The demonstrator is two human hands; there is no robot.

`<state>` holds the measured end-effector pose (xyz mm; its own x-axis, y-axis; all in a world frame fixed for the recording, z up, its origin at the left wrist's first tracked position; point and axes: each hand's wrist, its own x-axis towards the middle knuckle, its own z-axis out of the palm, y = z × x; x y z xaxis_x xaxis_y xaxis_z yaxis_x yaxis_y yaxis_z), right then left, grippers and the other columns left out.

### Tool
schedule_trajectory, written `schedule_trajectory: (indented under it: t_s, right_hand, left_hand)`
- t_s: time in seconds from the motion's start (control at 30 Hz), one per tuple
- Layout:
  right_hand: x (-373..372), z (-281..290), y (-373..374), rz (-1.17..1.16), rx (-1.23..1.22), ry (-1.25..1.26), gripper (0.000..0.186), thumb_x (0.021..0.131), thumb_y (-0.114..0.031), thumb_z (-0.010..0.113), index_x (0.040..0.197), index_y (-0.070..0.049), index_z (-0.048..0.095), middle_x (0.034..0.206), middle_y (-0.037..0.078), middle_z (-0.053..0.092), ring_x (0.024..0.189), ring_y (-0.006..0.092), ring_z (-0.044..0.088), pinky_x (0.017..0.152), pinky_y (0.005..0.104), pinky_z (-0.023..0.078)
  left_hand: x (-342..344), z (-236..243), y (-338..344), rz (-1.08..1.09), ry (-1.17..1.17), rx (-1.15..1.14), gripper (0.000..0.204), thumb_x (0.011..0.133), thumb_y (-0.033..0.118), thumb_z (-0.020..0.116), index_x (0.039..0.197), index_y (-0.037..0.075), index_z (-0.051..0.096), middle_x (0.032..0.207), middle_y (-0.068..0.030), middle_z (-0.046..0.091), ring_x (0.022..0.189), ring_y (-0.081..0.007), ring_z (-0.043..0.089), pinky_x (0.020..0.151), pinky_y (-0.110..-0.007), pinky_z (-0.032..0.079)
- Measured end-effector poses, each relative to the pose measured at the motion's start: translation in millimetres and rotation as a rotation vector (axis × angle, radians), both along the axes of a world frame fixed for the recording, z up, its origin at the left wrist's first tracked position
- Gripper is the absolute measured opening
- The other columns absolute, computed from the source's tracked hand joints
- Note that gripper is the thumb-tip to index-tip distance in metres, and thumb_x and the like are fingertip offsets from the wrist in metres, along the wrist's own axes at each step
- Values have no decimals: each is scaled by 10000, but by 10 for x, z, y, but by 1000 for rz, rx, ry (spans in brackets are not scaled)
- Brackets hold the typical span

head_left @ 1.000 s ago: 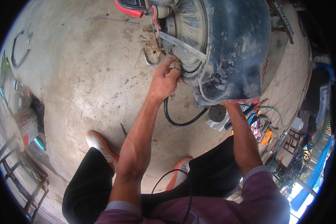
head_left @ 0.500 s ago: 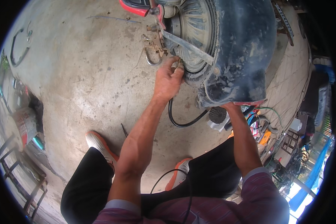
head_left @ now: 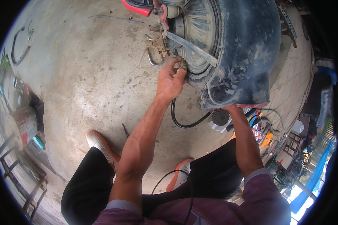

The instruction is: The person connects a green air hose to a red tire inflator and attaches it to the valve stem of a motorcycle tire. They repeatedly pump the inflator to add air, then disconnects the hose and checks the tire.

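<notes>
My left hand [head_left: 171, 79] is closed at the lower edge of the dusty spoked wheel [head_left: 197, 35], thumb and fingertips pinching a small brass-coloured fitting [head_left: 183, 62]. A black hose [head_left: 180, 123] emerges below this palm and curves right along the floor. The dirty black mudguard [head_left: 248, 48] covers the wheel's right side. Under its lower end goes my right hand [head_left: 233, 108]; only the wrist and the back of the hand show, and the fingers are hidden. A flat metal strut [head_left: 193, 48] crosses from the hub to the mudguard.
Left of the wheel lie a U-shaped shackle [head_left: 154, 60] and rusty metal parts. A dark ridged round part [head_left: 220, 117] rests on white material below the mudguard. Tools and cables [head_left: 266, 131] clutter the right. A bent black tube [head_left: 15, 47] lies far left.
The wheel and mudguard sit slightly farther right and lower in the picture. My left hand has shifted a little with them, keeping its pinch at the rim.
</notes>
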<state>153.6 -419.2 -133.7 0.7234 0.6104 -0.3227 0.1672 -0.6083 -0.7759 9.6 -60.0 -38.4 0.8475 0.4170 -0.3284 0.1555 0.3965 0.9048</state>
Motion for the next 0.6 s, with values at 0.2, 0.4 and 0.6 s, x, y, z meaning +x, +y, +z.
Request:
schedule_trajectory:
  t_s: [0.2,0.4,0.6]
  right_hand:
    - [6,169,42,-153,34,225,785,917,-587,642,1510,-100,479,1526,98,554,1404,287,466,1235,437,304]
    - [-62,183,302,36,-13,-260,917,517,-420,925,1330,-119,626,1327,155,605,1254,381,541,1042,537,450]
    - [-115,395,385,22,-353,-234,876,780,-582,713,1478,-98,499,1496,131,531,1371,335,475,1168,475,343]
  left_hand:
    - [-4,20,5,-1,3,-18,438,1013,195,613,1400,-4,568,776,-53,667,640,-119,635,553,-285,492]
    - [-24,85,40,-25,40,-16,442,1012,199,614,1399,-7,560,765,-53,658,641,-120,634,543,-287,492]
    - [-33,126,70,-61,24,114,449,1020,208,607,1400,-24,545,816,-100,709,649,-144,647,572,-313,501]
